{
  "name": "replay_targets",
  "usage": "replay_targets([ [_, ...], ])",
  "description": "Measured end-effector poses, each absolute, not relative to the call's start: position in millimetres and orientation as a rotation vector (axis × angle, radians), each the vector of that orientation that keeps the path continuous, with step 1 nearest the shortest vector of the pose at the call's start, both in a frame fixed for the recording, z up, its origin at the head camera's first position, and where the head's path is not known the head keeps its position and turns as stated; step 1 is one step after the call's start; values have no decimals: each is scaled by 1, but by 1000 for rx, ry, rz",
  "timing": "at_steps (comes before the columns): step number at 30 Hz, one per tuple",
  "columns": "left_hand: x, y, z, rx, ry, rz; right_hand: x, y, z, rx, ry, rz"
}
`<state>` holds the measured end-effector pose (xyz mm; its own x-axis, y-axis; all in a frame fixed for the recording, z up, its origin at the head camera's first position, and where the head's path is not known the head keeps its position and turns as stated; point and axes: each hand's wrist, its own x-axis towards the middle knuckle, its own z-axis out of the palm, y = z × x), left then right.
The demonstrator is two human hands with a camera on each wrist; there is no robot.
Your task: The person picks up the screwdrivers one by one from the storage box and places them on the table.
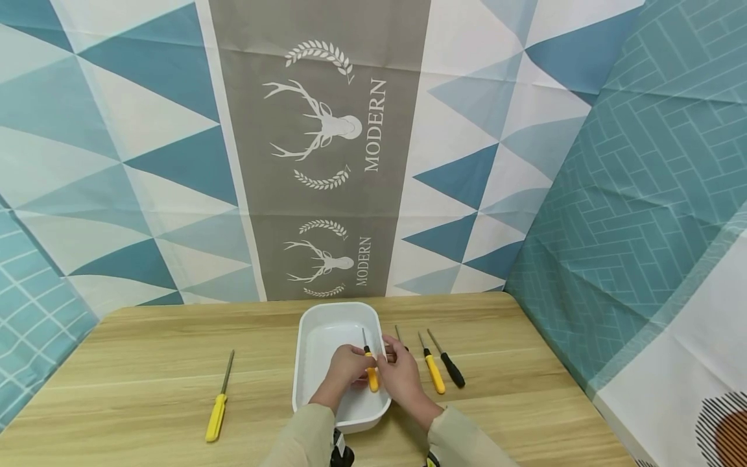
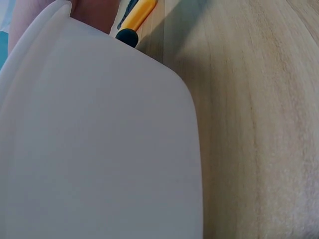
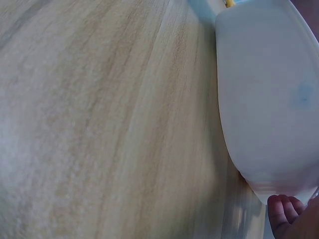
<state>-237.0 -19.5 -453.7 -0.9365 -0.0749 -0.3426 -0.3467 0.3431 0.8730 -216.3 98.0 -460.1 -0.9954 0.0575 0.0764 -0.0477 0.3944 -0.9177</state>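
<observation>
Inside the white plastic tray (image 1: pixel 309 353), my left hand (image 1: pixel 347 366) pinches a small screwdriver with a yellow and black handle (image 1: pixel 373 381), its shaft towards the tray's far end. My right hand (image 1: pixel 404 376) holds the tray's right rim, thumb over the inside and fingers outside. At the lower right of the right wrist view, fingertips (image 3: pixel 285 208) rest against the tray's edge. The left wrist view is mostly filled by the tray's outer wall (image 2: pixel 104 129).
To the tray's left lies a yellow-handled screwdriver (image 1: pixel 216 417) on the wooden table (image 1: pixel 146 370). On the right lie a yellow and black screwdriver (image 1: pixel 434 374), a black-handled one (image 1: pixel 452 371) and another, its shaft (image 1: pixel 398 333) showing behind my right hand. A patterned cloth (image 1: pixel 321 194) hangs behind.
</observation>
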Motion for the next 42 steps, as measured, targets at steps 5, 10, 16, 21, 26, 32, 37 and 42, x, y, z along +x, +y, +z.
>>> replay_targets([
  [5,-237,-18,-455,-373,2363,1638,-215,98,-460,-7,-2539,1675],
  [10,-237,-16,-454,-386,2367,1630,-216,98,-462,1,-2535,1693],
  [16,-235,-14,-450,-386,2420,1563,-218,99,-463,3,-2539,1668],
  [21,-234,-14,-450,-369,2434,1555,-218,98,-463,-4,-2549,1653],
  [26,-235,-14,-453,-343,2426,1572,-217,98,-463,-8,-2552,1658],
  [32,-236,-15,-456,-328,2402,1592,-217,99,-463,-6,-2559,1662],
  [37,-235,-15,-454,-328,2399,1611,-217,99,-463,9,-2554,1672],
  [42,-233,-16,-452,-338,2388,1622,-216,99,-463,18,-2552,1681],
])
